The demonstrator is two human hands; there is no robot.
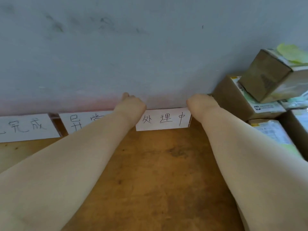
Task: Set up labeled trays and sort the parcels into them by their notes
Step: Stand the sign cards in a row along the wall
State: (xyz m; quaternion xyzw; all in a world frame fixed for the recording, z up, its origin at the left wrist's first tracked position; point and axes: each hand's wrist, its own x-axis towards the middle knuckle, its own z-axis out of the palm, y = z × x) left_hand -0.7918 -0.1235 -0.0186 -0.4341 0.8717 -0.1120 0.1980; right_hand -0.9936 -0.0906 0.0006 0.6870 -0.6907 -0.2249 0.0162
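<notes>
A clear tray [166, 108] stands against the grey wall at the back of the wooden table, and its front carries a white label [164, 120] handwritten "处理中". My left hand [131, 105] grips the tray's left end with curled fingers. My right hand [199, 104] holds its right end, with the fingertips hidden behind the hand. To the left stand two more labeled trays, one marked "异常" [83, 121] and one ending in "完成" [26, 127]. Cardboard parcels [236, 100] are piled at the right, the top one [270, 75] bearing a yellow-green note [293, 53].
The grey wall [133, 55] rises directly behind the trays. More parcels with printed shipping labels [273, 132] lie along the right edge of the brown table [158, 164]. My forearms cross most of the table's near part.
</notes>
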